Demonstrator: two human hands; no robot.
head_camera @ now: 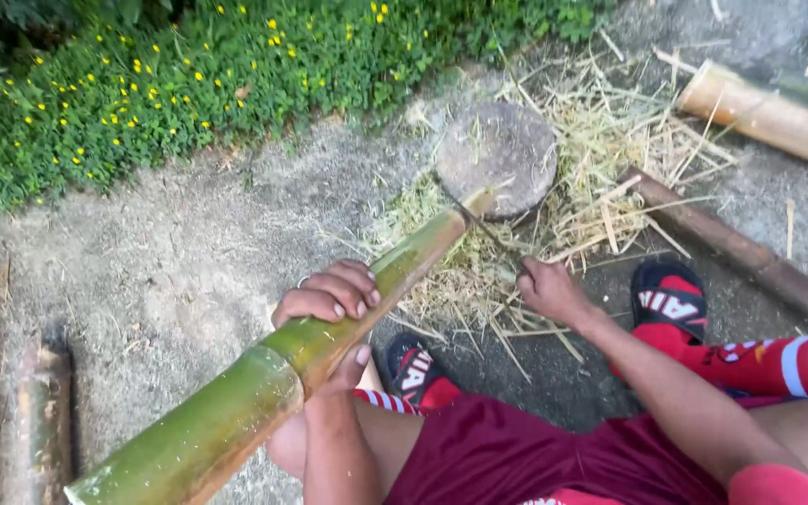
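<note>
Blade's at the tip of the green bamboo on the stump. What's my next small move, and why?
Probably press the blade a little further down the bamboo pole. The right hand holds it at the pole's end, which rests on the round stump, and the left hand grips the pole steady.

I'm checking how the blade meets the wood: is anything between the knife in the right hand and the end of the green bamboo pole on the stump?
Nothing visible. The right hand holds the knife with its blade already at the tip of the bamboo pole, which rests on the round stump. The left hand grips the pole farther back, clear of the blade.
</note>
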